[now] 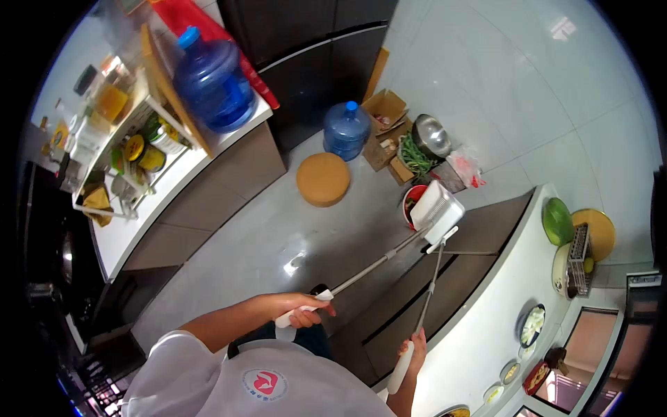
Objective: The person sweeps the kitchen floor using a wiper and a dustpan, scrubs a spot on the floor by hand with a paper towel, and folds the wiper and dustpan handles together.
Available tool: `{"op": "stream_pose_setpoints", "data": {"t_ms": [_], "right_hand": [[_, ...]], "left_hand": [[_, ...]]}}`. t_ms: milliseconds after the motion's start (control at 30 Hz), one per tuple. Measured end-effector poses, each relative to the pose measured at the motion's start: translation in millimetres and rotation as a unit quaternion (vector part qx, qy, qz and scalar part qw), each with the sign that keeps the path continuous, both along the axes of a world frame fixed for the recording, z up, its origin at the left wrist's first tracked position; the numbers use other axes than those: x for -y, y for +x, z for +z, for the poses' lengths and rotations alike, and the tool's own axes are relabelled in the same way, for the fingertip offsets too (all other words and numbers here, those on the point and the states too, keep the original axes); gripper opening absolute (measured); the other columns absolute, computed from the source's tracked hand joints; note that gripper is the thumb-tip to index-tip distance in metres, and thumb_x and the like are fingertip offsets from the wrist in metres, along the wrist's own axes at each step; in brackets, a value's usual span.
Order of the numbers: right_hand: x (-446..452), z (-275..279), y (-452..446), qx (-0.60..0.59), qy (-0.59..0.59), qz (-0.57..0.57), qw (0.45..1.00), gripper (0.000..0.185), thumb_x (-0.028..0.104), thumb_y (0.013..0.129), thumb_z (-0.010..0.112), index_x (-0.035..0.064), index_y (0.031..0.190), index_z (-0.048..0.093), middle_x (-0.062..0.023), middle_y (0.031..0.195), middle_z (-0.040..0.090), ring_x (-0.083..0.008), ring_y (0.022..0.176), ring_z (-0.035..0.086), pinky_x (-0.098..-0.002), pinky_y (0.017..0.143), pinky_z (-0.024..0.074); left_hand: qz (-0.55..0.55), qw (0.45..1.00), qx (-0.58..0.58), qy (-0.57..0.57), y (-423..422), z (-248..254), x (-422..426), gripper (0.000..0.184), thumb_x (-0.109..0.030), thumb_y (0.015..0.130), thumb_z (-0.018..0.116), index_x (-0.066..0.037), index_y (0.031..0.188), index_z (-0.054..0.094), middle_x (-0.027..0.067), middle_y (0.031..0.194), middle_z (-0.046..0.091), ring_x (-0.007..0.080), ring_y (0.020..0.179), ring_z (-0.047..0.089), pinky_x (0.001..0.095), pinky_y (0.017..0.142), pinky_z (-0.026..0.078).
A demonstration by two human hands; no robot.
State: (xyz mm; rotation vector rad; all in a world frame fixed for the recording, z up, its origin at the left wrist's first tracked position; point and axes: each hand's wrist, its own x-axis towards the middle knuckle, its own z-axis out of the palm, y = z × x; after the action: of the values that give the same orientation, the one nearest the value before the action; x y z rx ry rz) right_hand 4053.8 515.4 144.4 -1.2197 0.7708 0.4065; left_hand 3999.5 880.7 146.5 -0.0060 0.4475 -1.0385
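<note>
My left hand (300, 311) is closed around the white grip of a long-handled dustpan (439, 208). Its metal pole runs up and right to a white, ribbed pan tipped beside and partly over a red bin (413, 201) with something dark inside. My right hand (415, 349) grips the white handle of a second long pole, a broom (442, 240) with a narrow white head. That head lies against or just below the pan's near side; I cannot tell whether they touch, and no bristles show.
A round brown stool (323, 179) and a blue water jug (347, 131) stand on the grey floor. Cardboard boxes (382, 142), green vegetables (415, 156) and a steel bowl (431, 136) sit by the wall. White counters flank both sides; the right counter (479, 326) holds dishes and a watermelon (556, 221).
</note>
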Motion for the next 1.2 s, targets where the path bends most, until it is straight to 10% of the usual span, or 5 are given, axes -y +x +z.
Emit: {"op": "stream_pose_setpoints", "data": {"t_ms": [433,767,1100,1200], "right_hand": [[-65,46,-72,-0.094,-0.031,-0.032,0.995,0.053,0.016,0.086,0.056,0.0094,0.133,0.032,-0.0064,0.066,0.052,-0.0106,0.047,0.048,-0.0208,0.038,0.0415],[-125,-3,-130,-0.096,-0.15,0.338,0.924,0.05,0.008,0.081,0.049,-0.0015,0.129,0.038,-0.0131,0.061,0.058,-0.0181,0.045,0.055,-0.0266,0.039,0.043],[-288,-3,-178,-0.121,-0.186,0.687,0.692,0.036,0.028,0.091,0.043,0.0067,0.118,0.054,-0.0123,0.068,0.061,-0.0175,0.043,0.053,-0.0283,0.04,0.0439],[-301,-74,-187,0.113,-0.144,0.835,0.519,0.037,0.031,0.091,0.042,0.0042,0.114,0.056,-0.011,0.071,0.061,-0.0176,0.049,0.056,-0.0293,0.043,0.0455]], "left_hand": [[-0.132,0.918,0.06,0.369,-181,180,-136,0.03,-0.027,0.088,0.06,-0.006,0.103,0.044,-0.0055,0.059,0.038,0.001,0.043,0.037,0.0159,0.033,0.03],[-0.166,0.824,0.043,0.54,-345,118,-154,0.033,-0.028,0.086,0.061,-0.002,0.099,0.045,0.0011,0.06,0.047,0.0106,0.047,0.046,0.0277,0.041,0.04],[-0.006,0.796,-0.086,0.6,-485,-10,-155,0.021,-0.018,0.081,0.061,0.001,0.087,0.054,0.0054,0.06,0.053,0.0147,0.048,0.053,0.0303,0.041,0.045],[0.069,0.796,-0.153,0.582,-498,12,-171,0.017,-0.015,0.081,0.058,0.002,0.084,0.055,0.009,0.063,0.058,0.016,0.049,0.056,0.0296,0.038,0.045]]}}
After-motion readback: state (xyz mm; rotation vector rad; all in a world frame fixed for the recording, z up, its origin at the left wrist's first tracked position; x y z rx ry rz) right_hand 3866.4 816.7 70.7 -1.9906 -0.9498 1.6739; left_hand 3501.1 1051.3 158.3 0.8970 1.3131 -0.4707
